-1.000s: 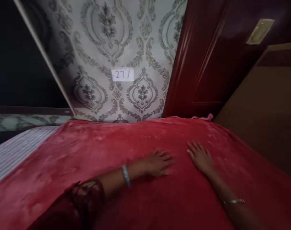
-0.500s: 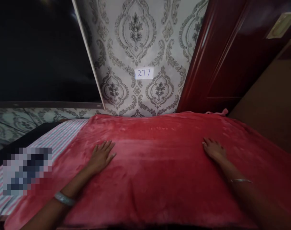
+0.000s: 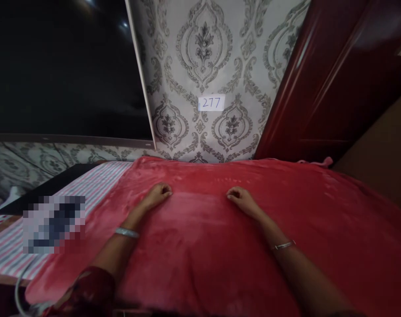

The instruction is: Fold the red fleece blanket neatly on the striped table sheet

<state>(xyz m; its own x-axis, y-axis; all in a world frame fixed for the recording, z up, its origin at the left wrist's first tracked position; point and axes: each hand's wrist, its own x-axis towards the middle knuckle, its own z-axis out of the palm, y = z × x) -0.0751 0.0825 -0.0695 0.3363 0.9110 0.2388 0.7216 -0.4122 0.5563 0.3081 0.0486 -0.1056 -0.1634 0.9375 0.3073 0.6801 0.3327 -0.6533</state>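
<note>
The red blanket (image 3: 213, 246) lies spread beside a striped cloth (image 3: 99, 182). On or just over it, the left hand (image 3: 157, 194) and right hand (image 3: 243, 200) curl inward, fingers (image 3: 237, 189) narrow; whether they pinch fabric, I cannot tell. Both forearms (image 3: 116, 248) reach forward.

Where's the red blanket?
In the head view, the red blanket spreads across the middle and right, below the 277 label, right of the striped cloth.
</note>
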